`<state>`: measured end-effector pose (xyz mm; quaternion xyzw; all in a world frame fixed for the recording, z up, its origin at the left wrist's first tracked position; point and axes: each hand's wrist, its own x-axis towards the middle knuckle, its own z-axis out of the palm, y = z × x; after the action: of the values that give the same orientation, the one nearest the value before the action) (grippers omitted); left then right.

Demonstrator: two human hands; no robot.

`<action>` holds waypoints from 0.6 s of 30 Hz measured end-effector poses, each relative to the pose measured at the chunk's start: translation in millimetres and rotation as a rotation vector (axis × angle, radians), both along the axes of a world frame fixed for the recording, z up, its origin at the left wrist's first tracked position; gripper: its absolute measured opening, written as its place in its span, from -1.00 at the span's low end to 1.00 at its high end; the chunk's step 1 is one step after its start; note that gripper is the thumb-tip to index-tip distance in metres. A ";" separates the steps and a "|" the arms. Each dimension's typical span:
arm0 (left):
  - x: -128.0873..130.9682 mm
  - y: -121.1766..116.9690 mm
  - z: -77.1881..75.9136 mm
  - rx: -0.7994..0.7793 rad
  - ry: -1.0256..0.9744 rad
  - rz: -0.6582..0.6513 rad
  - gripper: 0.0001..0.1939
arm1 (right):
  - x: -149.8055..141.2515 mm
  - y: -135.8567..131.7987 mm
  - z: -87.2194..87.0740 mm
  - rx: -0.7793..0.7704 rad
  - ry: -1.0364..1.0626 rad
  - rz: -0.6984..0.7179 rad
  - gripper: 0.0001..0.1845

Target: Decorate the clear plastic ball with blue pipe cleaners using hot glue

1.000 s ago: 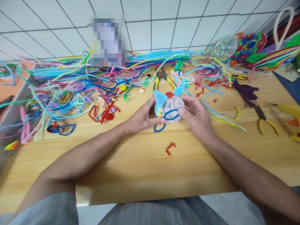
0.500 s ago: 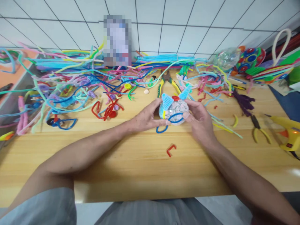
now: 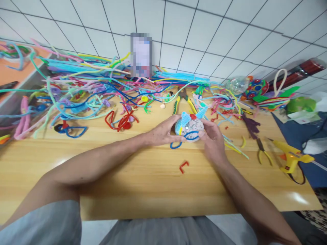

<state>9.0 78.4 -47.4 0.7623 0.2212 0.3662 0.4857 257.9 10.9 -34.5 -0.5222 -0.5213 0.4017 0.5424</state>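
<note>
Between my two hands is a round, clear-and-silvery craft ball (image 3: 192, 126) with two light blue pipe-cleaner ears and a red piece between them. My left hand (image 3: 165, 131) grips its left side, by a light blue patch and a yellow strip. My right hand (image 3: 212, 136) holds the right side, thumb at the end of a blue pipe-cleaner loop (image 3: 191, 136) lying across the ball's front. A second blue loop (image 3: 176, 145) shows below the left fingertips. A bent red pipe-cleaner piece (image 3: 184, 167) lies on the wooden table nearer to me.
Pliers with yellow-green handles (image 3: 184, 100) lie just behind the ball. Tangled pipe cleaners (image 3: 84, 92) spread along the wall. To the right are small yellow-handled pliers (image 3: 264, 154) and a yellow glue gun (image 3: 290, 154). Red pipe-cleaner shapes (image 3: 122, 120) lie left of my hands.
The camera view has turned to the right, showing more of the table's right end. Both hands keep their hold on the ball, which looks almost unchanged.
</note>
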 end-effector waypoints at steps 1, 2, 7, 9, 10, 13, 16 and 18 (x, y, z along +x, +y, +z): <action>0.1 0.3 0.3 -0.006 0.001 0.001 -0.18 | 0.0 0.2 0.1 0.000 -0.001 -0.005 -0.40; 0.1 0.8 0.6 -0.019 0.000 -0.002 -0.18 | -0.2 0.3 0.5 0.002 -0.001 -0.010 -0.40; 0.1 9.8 0.1 -0.117 -0.058 -0.118 -0.17 | -6.0 -2.2 3.8 0.005 -0.032 -0.045 -0.38; 0.1 15.8 -2.1 -0.142 -0.093 -0.183 -0.17 | -10.2 -4.2 4.4 0.012 -0.052 -0.080 -0.38; -0.1 18.6 -3.6 -0.146 -0.107 -0.202 -0.17 | -12.2 -5.2 4.3 0.015 -0.059 -0.102 -0.36; -1.5 24.4 -7.8 -0.129 -0.112 -0.200 -0.19 | -16.8 -7.4 2.4 0.015 -0.074 -0.151 -0.32; -4.0 25.2 -9.9 -0.134 -0.093 -0.182 -0.19 | -19.3 -8.6 0.0 0.019 -0.087 -0.164 -0.31; -5.1 23.9 -9.3 -0.164 -0.092 -0.185 -0.21 | -20.4 -9.3 -0.7 0.025 -0.093 -0.167 -0.32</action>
<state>3.8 102.4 -56.7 0.7196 0.1565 0.3351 0.5877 237.5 1.7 -35.2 -0.5751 -0.5055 0.3238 0.5558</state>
